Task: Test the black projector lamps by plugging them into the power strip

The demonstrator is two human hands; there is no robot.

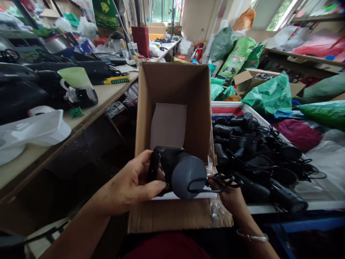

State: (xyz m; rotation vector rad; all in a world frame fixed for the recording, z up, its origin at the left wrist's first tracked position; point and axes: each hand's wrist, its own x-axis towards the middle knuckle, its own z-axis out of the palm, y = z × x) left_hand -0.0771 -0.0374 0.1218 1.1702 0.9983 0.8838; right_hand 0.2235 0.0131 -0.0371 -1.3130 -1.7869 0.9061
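Note:
My left hand point(132, 185) grips a black corded device point(164, 162), its thumb lying along the near side. The device has a dark body and a round, smooth end point(189, 176) facing me; I cannot make out its exact kind. Fingers closed, my right hand point(230, 190) holds its bunched black cable point(223, 180) just to the right. Both hands are over the near edge of an open cardboard box point(175, 81). A sheet of white cardboard point(168, 124) lies inside the box. Something flat and white shows partly beneath the device.
To the right, a white-rimmed bin point(269, 126) holds several black corded devices point(242, 147). On the left, a workbench point(101, 97) carries a green cup point(77, 77), a yellow cutter point(117, 80), a white tray point(50, 126) and a circuit board point(76, 112). Green bags point(269, 93) lie behind the bin.

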